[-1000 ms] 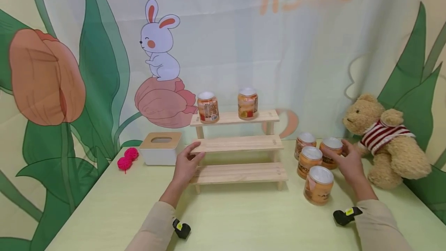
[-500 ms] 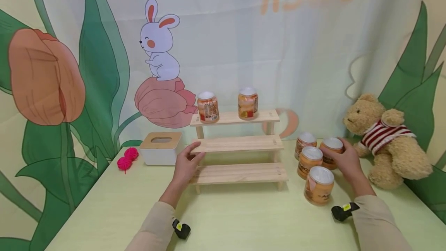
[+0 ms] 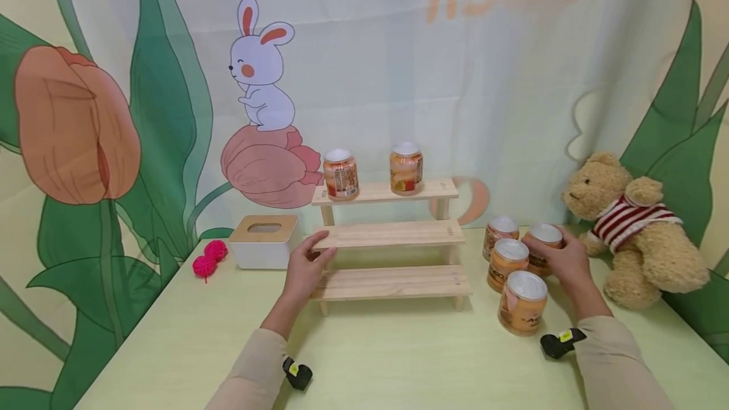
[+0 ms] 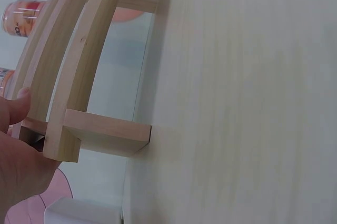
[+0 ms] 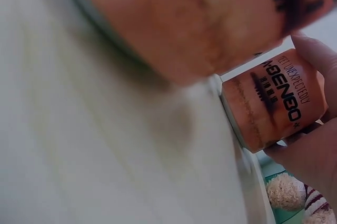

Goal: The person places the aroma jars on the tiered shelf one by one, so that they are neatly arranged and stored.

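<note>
A three-tier wooden display shelf point(image 3: 393, 234) stands mid-table. My left hand point(image 3: 304, 266) grips the left end of its middle tier; the left wrist view shows the thumb point(image 4: 20, 105) against the wood. My right hand point(image 3: 571, 264) holds an orange can point(image 5: 279, 100) with a silver lid, thumb and fingers around its sides. That can is still among a group on the table: one can point(image 3: 501, 236) behind left, another can point(image 3: 507, 264) beside it, and a can point(image 3: 523, 305) in front. On the top tier stand two matching cans, one left point(image 3: 340, 176) and one right point(image 3: 407, 169).
Left of the shelf is a white tissue box point(image 3: 262, 245) with a wooden lid, beside pink yarn point(image 3: 209, 259). A teddy bear point(image 3: 632, 226) in a striped sweater leans at the right, close to my right hand. A printed curtain point(image 3: 490, 81) hangs behind the table.
My right hand has closed its fingers around the rear right can, its wrist shifting slightly left. The left hand and shelf have stayed put.
</note>
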Tool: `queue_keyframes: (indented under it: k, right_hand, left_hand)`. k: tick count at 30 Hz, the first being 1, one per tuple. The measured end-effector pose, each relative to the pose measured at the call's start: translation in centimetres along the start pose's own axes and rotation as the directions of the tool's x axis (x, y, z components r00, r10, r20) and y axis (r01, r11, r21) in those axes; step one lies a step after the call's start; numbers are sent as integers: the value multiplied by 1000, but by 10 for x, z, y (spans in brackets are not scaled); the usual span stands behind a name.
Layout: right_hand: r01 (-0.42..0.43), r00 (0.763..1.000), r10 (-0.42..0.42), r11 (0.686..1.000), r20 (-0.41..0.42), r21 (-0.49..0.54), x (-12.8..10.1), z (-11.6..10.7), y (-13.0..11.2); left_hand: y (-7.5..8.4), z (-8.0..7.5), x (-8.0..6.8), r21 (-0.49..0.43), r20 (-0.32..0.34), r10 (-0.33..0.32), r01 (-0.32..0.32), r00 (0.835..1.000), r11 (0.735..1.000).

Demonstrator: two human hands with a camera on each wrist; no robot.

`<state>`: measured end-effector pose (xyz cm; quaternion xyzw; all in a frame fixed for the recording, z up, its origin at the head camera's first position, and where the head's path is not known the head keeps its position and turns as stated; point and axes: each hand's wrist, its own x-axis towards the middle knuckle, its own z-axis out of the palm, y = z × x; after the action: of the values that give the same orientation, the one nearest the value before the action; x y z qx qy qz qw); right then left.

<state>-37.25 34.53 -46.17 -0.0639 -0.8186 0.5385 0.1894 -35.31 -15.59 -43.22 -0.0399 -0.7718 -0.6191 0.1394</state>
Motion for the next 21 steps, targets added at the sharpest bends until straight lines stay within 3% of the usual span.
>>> queue_keyframes:
  k: [11, 21]
  right_hand:
    - [-59, 998, 59, 998, 3, 22, -1, -7, -6]
    - [2, 1000, -1, 993, -12, 116, -7, -22, -34]
  left_hand:
    - [1, 1, 0, -9, 3, 1, -1, 1000, 1000]
    - [-1, 1, 1, -1, 0, -5, 5, 1000, 1000]
